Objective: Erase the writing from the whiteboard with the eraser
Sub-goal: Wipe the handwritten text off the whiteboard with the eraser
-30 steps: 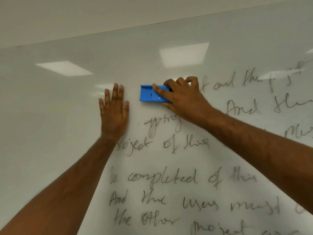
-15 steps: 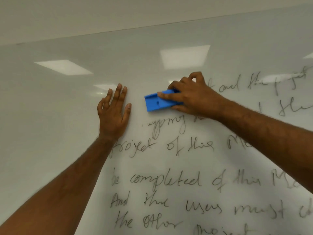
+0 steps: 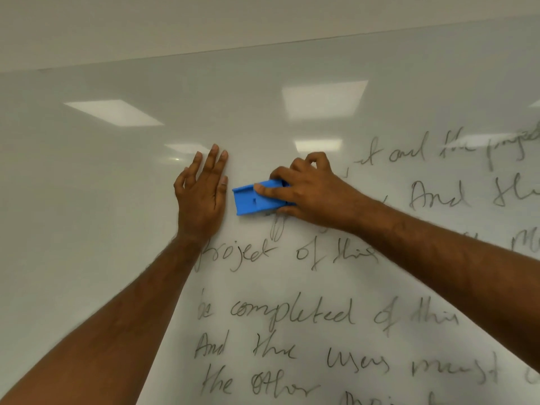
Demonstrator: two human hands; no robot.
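Fingers of the right hand curl round the blue eraser, which has slid down and left since a second ago, wiping most of the scrawl above "project". Just beside it, the left hand stays flat on the whiteboard, fingers straight. Beyond, many lines of writing remain, so I judge the erasing far from done.

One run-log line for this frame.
right hand grips blue plastic eraser on whiteboard | left hand flat | black handwriting remains
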